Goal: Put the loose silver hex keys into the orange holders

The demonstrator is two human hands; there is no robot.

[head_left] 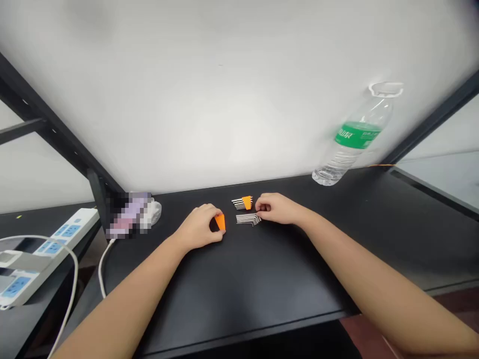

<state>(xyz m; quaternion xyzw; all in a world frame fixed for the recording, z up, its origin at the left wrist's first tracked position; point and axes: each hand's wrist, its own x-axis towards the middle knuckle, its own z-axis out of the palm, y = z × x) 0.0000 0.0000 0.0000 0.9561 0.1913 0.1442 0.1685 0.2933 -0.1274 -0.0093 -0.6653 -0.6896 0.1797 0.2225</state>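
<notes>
My left hand [199,227] rests on the black table [239,289], fingers curled round a small orange holder [220,222]. My right hand [276,208] lies just to its right, fingers pinched at the bent ends of a loose row of metal hex keys [247,219] lying on the table. Behind that row sits a second orange holder with hex keys in it [243,203], touching neither hand.
A clear water bottle with a green label [355,137] stands at the back right against the white wall. At the left lie white power strips [41,254] with a cable, and a blurred object [130,214] beside a black frame post.
</notes>
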